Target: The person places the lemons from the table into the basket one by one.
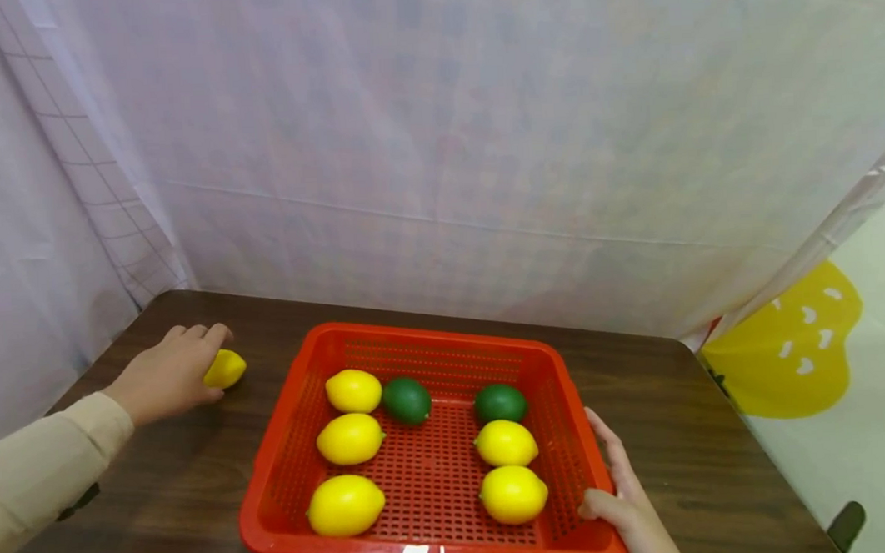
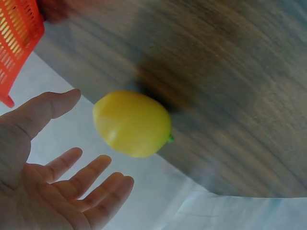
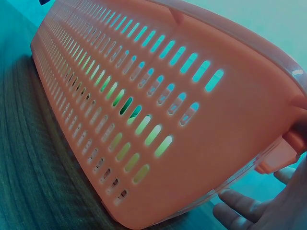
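Observation:
A yellow lemon [image 1: 225,369] lies on the dark wooden table to the left of the red basket. Over it reaches my left hand [image 1: 177,370]. In the left wrist view, the thumb and fingers of that hand are spread apart, with a gap between them and the lemon [image 2: 132,124]. My right hand [image 1: 625,501] holds the right rim of the red plastic basket [image 1: 434,546], thumb over the edge and fingers along the outer wall. Inside the basket, yellow lemons [image 1: 346,505] stand in a left column and a right one, each with a dark green lemon-shaped fruit [image 1: 500,404] at its far end.
The wooden table [image 1: 691,430] extends on both sides of the basket. White cloth [image 1: 435,143] hangs behind it and on the left. A yellow shape with white marks [image 1: 799,350] shows past the table's right edge.

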The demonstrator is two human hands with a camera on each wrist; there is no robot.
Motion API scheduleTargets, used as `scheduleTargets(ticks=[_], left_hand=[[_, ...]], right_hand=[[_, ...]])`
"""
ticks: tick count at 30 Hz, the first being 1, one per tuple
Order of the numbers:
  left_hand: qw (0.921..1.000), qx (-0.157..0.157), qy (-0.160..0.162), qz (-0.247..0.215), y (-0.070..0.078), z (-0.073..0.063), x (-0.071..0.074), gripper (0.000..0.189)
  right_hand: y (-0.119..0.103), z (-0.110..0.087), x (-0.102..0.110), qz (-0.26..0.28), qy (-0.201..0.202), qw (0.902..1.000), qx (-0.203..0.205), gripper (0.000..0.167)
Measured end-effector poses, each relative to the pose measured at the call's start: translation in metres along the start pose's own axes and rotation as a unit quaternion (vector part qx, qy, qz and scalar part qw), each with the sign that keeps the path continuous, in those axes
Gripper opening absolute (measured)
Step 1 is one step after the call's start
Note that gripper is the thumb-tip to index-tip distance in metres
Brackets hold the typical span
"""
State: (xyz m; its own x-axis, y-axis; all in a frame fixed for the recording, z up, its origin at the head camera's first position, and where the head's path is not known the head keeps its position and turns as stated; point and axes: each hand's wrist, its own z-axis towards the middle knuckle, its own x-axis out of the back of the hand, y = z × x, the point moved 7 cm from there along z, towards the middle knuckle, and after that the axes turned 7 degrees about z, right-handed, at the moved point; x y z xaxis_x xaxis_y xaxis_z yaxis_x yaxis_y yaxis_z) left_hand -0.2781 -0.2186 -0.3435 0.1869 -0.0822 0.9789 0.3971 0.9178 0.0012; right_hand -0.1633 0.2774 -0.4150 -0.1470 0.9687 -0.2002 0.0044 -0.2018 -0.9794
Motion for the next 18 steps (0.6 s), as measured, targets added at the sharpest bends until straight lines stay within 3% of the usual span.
scheduleTargets(ticks=[11, 18], left_hand=[[0.9996, 0.016, -0.023, -0.001, -0.012, -0.003, -0.016, 0.066], [0.9998, 0.016, -0.011, -0.002, -0.015, -0.004, -0.023, 0.066]], right_hand=[[-0.001, -0.001, -0.002, -0.002, -0.003, 1.0000, -0.004, 0.103], [-0.001, 0.000, -0.001, -0.001, -0.001, 1.0000, -0.003, 0.103]])
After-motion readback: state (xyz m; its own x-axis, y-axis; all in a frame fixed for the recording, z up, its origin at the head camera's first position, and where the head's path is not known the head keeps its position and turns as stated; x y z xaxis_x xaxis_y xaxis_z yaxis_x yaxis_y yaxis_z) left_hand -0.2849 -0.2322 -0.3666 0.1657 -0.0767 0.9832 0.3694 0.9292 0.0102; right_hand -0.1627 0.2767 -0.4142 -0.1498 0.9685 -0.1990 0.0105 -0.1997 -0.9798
